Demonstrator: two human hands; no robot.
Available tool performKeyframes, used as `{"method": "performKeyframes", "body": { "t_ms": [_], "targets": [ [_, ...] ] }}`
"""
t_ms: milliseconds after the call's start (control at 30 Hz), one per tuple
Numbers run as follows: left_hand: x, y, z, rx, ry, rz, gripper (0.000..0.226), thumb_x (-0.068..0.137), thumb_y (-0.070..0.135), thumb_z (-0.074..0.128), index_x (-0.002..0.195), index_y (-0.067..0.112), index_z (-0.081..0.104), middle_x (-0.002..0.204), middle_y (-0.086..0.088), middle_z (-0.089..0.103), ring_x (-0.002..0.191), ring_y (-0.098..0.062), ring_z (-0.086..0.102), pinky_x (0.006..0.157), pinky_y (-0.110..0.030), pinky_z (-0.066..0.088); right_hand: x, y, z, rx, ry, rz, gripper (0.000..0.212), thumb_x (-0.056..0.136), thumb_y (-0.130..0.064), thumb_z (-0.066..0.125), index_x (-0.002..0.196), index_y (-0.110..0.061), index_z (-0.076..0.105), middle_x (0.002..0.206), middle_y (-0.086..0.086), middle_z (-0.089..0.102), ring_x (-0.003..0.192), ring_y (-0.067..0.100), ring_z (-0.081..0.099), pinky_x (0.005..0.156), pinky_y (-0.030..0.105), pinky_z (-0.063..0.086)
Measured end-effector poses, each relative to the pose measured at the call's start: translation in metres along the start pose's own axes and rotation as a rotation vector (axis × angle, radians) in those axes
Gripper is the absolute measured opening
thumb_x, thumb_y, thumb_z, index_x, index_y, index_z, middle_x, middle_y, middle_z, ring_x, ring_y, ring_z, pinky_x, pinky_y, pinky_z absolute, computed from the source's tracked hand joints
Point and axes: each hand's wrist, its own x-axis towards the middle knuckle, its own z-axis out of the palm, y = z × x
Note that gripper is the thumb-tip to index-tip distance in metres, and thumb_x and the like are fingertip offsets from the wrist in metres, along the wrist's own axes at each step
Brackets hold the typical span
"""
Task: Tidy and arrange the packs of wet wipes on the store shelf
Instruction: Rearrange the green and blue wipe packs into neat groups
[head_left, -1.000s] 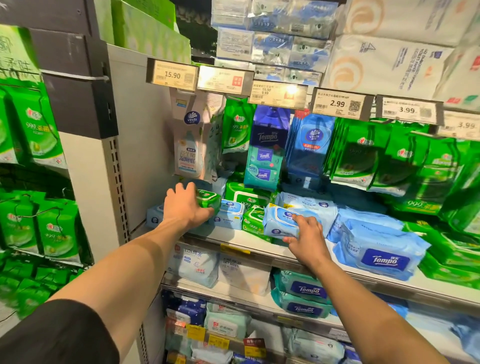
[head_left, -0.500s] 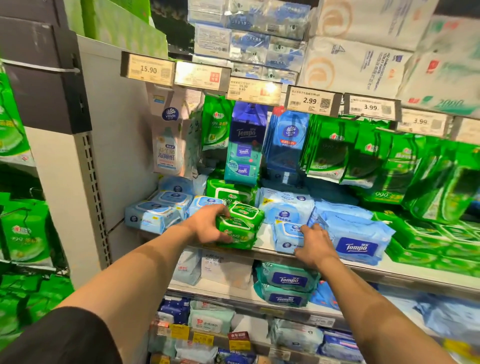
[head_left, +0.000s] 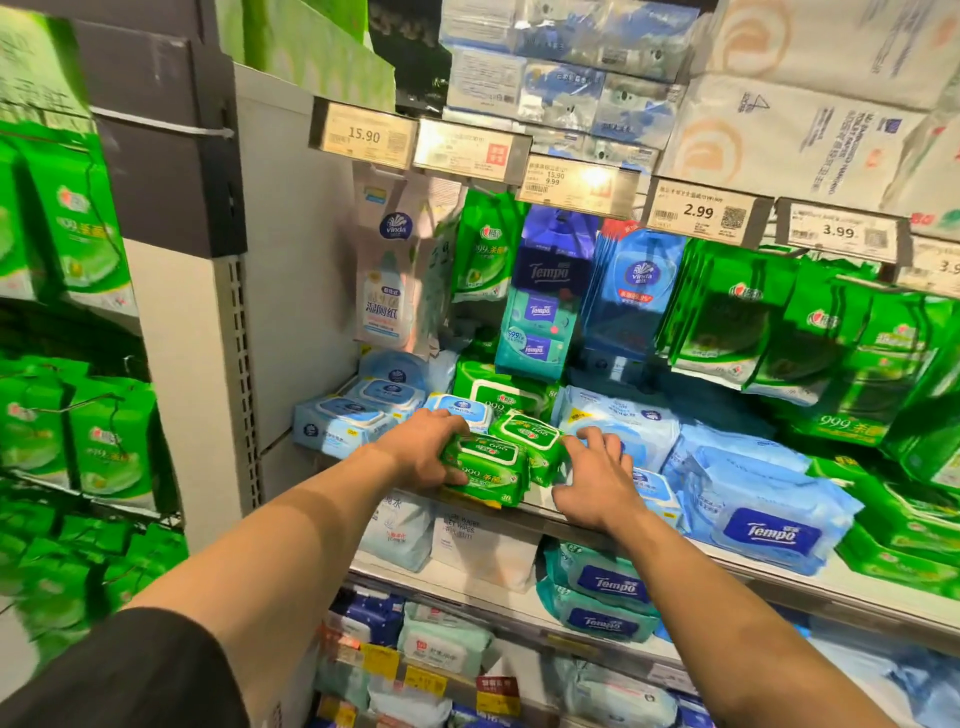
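A: Start at the fingers. What is the left hand (head_left: 423, 451) doing?

B: Its fingers are curled down over the left end of the front green pack (head_left: 485, 470), thumb underneath at the near edge, so it is clamped on that pack. I'd say the grip is from the end so the pack can be slid or squared without lifting it.

A: And the right hand (head_left: 597, 480)?

B: Fingers spread and flat, clamped on nothing. The fingertips press the right side of the second green pack (head_left: 527, 434), which lies just behind and partly on the first; the palm rests over a small pale-blue pack (head_left: 655, 493). It looks like a bracing hand, there to keep the two green packs together.

A: Where do those packs sit?

B: At the front edge of the shelf (head_left: 737, 564), between the pale-blue lidded packs (head_left: 340, 423) on the left and the large Tempo pack (head_left: 763, 519) on the right. Further green packs (head_left: 501, 392) lie flat directly behind, so these two probably belong in that column.

A: Anything likely to go wrong?

B: The front pack overhangs the edge slightly; a careless push could tip it off.
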Motion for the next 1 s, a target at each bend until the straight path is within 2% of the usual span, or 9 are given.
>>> {"method": "performKeyframes", "body": {
  "t_ms": [133,333,467,567,667,800,900,933,1000],
  "targets": [
    [-0.01,-0.023,-0.015,0.039,0.046,-0.045,0.066,0.069,0.053,0.077,0.124,0.023,0.056,0.12,-0.005,0.055,0.115,-0.024,0.046,0.1,-0.038,0.042,0.015,-0.023,-0.003,0.031,0.048,-0.049,0.059,0.079,-0.019,0.059,0.136,-0.018,0.043,0.141,0.006,0.034,0.133,0.027,0.024,0.107,0.043,0.026],
    [-0.032,-0.062,-0.041,0.154,0.206,-0.241,0.065,0.076,0.052,0.07,0.128,0.019,0.052,0.127,-0.005,0.049,0.121,-0.029,0.044,0.099,-0.04,0.043,0.039,-0.057,-0.003,0.143,0.08,-0.071,0.05,0.091,-0.029,0.054,0.138,-0.015,0.046,0.14,0.007,0.041,0.131,0.028,0.031,0.108,0.044,0.031],
    [-0.037,-0.072,-0.049,0.073,0.123,-0.35,0.072,0.078,0.053,0.07,0.131,0.011,0.048,0.129,-0.014,0.055,0.119,-0.032,0.053,0.098,-0.034,0.043,0.049,-0.08,-0.001,0.091,0.065,-0.158,0.044,0.096,-0.042,0.046,0.132,-0.016,0.051,0.136,0.008,0.045,0.129,0.028,0.034,0.106,0.044,0.031],
    [-0.04,-0.073,-0.044,0.054,0.087,-0.418,0.071,0.079,0.056,0.067,0.128,0.007,0.05,0.127,-0.015,0.06,0.115,-0.031,0.059,0.093,-0.032,0.046,0.058,-0.098,0.003,0.055,-0.016,-0.167,0.051,0.093,-0.047,0.049,0.135,-0.018,0.05,0.135,0.009,0.046,0.129,0.029,0.035,0.105,0.043,0.031],
    [-0.042,-0.072,-0.042,0.084,0.068,-0.422,0.078,0.075,0.061,0.069,0.129,0.009,0.048,0.127,-0.014,0.057,0.114,-0.03,0.058,0.095,-0.033,0.045,0.066,-0.115,0.009,0.054,-0.047,-0.169,0.052,0.09,-0.049,0.052,0.132,-0.019,0.053,0.133,0.01,0.049,0.127,0.031,0.04,0.103,0.041,0.033],
    [-0.045,-0.072,-0.045,0.13,0.051,-0.352,0.089,0.064,0.065,0.076,0.13,0.013,0.046,0.128,-0.011,0.053,0.116,-0.028,0.056,0.097,-0.033,0.045,0.074,-0.131,0.017,0.131,-0.031,-0.147,0.036,0.083,-0.049,0.059,0.106,-0.022,0.065,0.118,0.01,0.058,0.113,0.034,0.052,0.093,0.037,0.041],
    [-0.043,-0.076,-0.047,0.117,0.006,-0.287,0.094,0.06,0.055,0.085,0.133,0.015,0.041,0.128,-0.01,0.048,0.118,-0.029,0.054,0.101,-0.035,0.044,0.085,-0.139,0.016,0.13,-0.087,-0.133,0.025,0.074,-0.047,0.06,0.076,-0.023,0.052,0.11,0.012,0.058,0.11,0.036,0.054,0.086,0.036,0.042],
    [-0.042,-0.078,-0.047,0.111,-0.012,-0.278,0.096,0.059,0.052,0.086,0.134,0.016,0.039,0.128,-0.01,0.047,0.118,-0.028,0.053,0.102,-0.036,0.044,0.09,-0.14,0.014,0.112,-0.106,-0.123,0.025,0.073,-0.047,0.061,0.08,-0.024,0.054,0.114,0.012,0.056,0.113,0.035,0.052,0.087,0.036,0.042],
    [-0.039,-0.083,-0.046,0.095,-0.037,-0.261,0.102,0.057,0.046,0.089,0.138,0.017,0.033,0.13,-0.01,0.046,0.119,-0.028,0.052,0.103,-0.036,0.044,0.099,-0.139,0.014,0.076,-0.137,-0.103,0.043,0.075,-0.048,0.067,0.109,-0.023,0.059,0.126,0.01,0.05,0.12,0.035,0.046,0.094,0.037,0.04]
  ]
}}
